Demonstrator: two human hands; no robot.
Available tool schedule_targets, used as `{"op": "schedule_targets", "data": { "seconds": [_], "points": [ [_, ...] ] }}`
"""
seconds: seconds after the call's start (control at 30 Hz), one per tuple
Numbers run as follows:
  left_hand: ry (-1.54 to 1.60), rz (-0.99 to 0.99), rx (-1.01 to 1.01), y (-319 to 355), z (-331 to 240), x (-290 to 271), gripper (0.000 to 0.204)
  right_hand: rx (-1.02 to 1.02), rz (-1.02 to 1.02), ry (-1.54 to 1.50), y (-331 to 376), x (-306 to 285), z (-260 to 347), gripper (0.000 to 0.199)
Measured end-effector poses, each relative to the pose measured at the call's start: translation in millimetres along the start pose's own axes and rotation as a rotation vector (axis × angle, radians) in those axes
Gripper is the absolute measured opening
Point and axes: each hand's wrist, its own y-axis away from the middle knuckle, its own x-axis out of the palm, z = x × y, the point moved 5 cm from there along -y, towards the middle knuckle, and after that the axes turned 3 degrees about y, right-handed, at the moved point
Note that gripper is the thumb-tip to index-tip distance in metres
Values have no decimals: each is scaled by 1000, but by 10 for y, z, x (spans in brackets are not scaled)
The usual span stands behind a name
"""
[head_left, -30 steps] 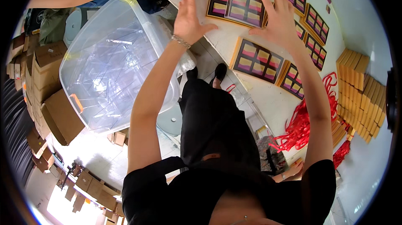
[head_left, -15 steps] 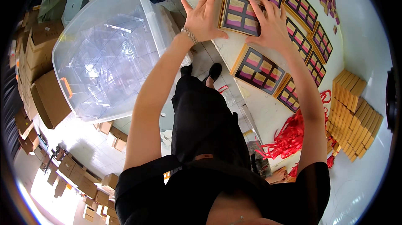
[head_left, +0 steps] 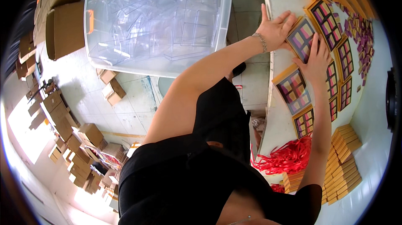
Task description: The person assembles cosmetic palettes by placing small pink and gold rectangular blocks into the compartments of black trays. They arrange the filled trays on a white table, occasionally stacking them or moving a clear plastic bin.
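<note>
Gold-edged tray (head_left: 302,37) of coloured squares lay on the white bench (head_left: 279,11), near its edge. Left hand (head_left: 274,27) and right hand (head_left: 315,57) pressed flat on it, fingers spread (nothing gripped), likely steadying it beside the other trays (head_left: 294,89).

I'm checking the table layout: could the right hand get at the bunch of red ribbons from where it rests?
Probably yes. The right hand lies on a colour tray, and the red ribbons sit on the same table beside that forearm, with nothing on top.

We see a bright, sharp view; glare bleaches the floor (head_left: 25,133) at lower left, and straight edges bend toward the dark rim.
</note>
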Motion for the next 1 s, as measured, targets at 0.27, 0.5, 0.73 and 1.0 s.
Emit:
{"op": "schedule_targets", "data": {
  "seconds": [0.27, 0.5, 0.73, 1.0],
  "points": [
    [-225, -254, -127, 754, 554, -1125, 72, 27, 78, 77, -7, 64, 0, 113],
    [-82, 980, -708, 2976, 1757, -962, 71, 1, -14, -12, -146, 163, -25, 108],
    [-225, 640, -634, 2344, 1347, -1921, 52, 112, 174, -97, -547, 1, 120, 119],
    [757, 658, -825, 1064, -206, -2437, 51, -297, -231, -555, 867, -1306, 1225, 99]
  ]
}}
